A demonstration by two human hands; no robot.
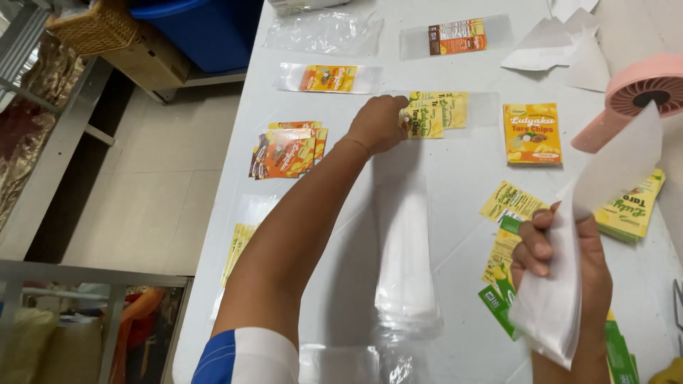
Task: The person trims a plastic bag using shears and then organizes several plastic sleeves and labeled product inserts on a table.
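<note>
A white surface [455, 171] fills the view beside a tiled floor, strewn with clear plastic sleeves and printed labels, with a pink fan [637, 92] at its far right edge. A stack of clear bags [405, 263] lies down the middle between the arms, an orange pile of labels [284, 151] sits left of it, and a yellow pack [532, 133] lies to the right. The left hand [377, 124] reaches far forward, its fingers pinching a yellow label [427, 119] at the mouth of a clear sleeve, while the right hand [562, 263] is near, its fingers curled and pinching a white backing sheet [569, 284] held upright above more yellow and green labels.
</note>
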